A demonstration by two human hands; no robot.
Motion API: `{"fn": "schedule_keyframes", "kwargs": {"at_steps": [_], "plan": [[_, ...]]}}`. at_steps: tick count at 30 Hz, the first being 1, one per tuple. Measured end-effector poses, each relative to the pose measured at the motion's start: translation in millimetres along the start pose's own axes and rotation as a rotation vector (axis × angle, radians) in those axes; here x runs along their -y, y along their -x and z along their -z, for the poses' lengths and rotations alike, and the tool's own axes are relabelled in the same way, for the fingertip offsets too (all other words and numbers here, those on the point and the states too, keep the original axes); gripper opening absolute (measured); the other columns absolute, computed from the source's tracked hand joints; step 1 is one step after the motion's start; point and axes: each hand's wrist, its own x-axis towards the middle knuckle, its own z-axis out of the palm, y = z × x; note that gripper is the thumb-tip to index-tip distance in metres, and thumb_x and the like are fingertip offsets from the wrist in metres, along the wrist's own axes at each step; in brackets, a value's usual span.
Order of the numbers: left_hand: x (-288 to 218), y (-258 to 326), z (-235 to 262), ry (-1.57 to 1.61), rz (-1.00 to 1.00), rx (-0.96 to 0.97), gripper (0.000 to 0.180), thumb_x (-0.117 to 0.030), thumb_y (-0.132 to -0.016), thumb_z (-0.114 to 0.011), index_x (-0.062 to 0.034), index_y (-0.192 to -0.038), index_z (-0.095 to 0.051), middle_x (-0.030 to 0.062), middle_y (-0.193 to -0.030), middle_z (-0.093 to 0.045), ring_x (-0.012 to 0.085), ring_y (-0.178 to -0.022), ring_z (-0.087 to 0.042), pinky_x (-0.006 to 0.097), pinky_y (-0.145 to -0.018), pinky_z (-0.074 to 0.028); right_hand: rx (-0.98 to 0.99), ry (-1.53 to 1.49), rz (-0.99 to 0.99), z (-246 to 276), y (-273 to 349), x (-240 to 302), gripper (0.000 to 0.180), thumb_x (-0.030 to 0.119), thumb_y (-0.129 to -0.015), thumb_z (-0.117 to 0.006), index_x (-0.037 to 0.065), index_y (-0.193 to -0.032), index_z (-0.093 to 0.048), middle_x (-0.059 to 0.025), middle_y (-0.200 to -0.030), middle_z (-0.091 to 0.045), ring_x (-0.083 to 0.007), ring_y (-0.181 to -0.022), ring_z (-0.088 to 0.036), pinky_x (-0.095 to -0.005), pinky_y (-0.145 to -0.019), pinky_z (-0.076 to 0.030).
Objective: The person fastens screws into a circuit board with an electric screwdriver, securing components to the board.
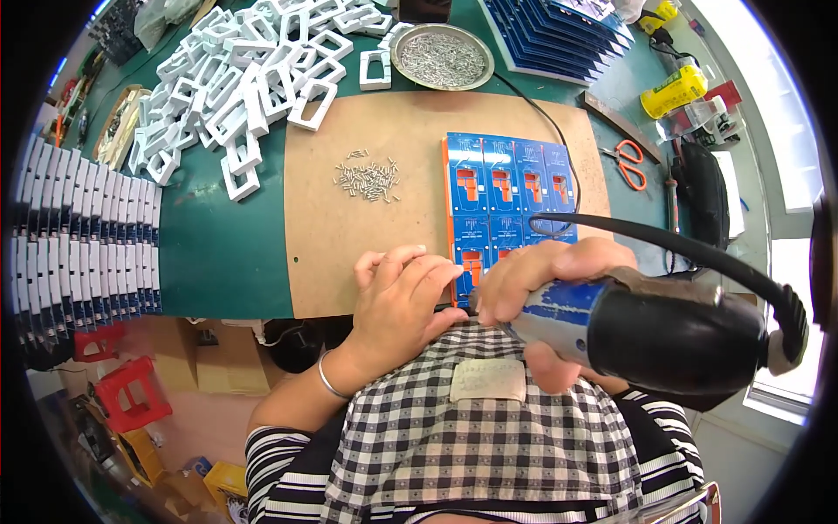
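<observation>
In my right hand (559, 271) is a corded electric screwdriver (681, 336) with a blue, silver and black body. Its tip end points at the near left corner of a blue circuit board panel (515, 229); the bit is hidden by my fingers. Orange material shows along the panel's left edge and through its cut-outs. My left hand (397, 288) rests on the brown board (367, 113) with fingers bent and thumb apart. Its index fingertip is at the panel's left edge, and I see nothing held in it. A loose pile of small screws (368, 180) lies left of the panel.
White plastic frames (253, 79) are heaped at the back left, beside a metal dish (442, 58) of small metal parts. Stacked blue boards (559, 39), orange-handled scissors (630, 164) and a yellow bottle (672, 92) are at the right. Rows of white-and-blue assemblies (87, 236) line the left.
</observation>
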Motion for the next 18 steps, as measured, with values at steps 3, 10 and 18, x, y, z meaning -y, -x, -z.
{"fn": "schedule_keyframes", "kwargs": {"at_steps": [3,10,18], "plan": [[0.5,2.4,-1.7,-0.045,0.005,-0.014,0.053,-0.035,-0.064,-0.076,-0.0159,-0.11,-0.058,-0.0032,-0.106,-0.058,0.0189,-0.107,-0.048,0.042,-0.091,-0.028,-0.066,0.015,-0.157,-5.0,-4.5,1.0,0.06,0.013,-0.077,-0.076,0.014,-0.121,-0.035,-0.012,-0.087,-0.058,-0.0257,-0.08,-0.06,-0.0418,-0.075,-0.05],[0.8,4.2,-3.4,-0.098,-0.015,-0.067,0.051,-0.035,-0.063,-0.077,-0.0166,-0.108,-0.059,-0.0039,-0.103,-0.058,0.0175,-0.105,-0.049,0.043,-0.091,-0.028,-0.214,-0.115,-0.006,-24.3,-7.5,-18.4,0.058,0.01,-0.076,-0.075,0.014,-0.119,-0.036,-0.0104,-0.084,-0.057,-0.0241,-0.078,-0.06,-0.0389,-0.072,-0.052],[-7.4,1.1,-5.5,-0.086,0.01,-0.053,0.047,-0.037,-0.062,-0.078,-0.0167,-0.101,-0.063,-0.0055,-0.1,-0.06,0.0193,-0.103,-0.05,0.043,-0.091,-0.028,-0.338,-0.592,0.127,-5.3,-8.5,-58.0,0.065,0.03,-0.078,-0.067,0.006,-0.128,-0.032,-0.0109,-0.078,-0.054,-0.0243,-0.063,-0.059,-0.0381,-0.059,-0.052]]}}
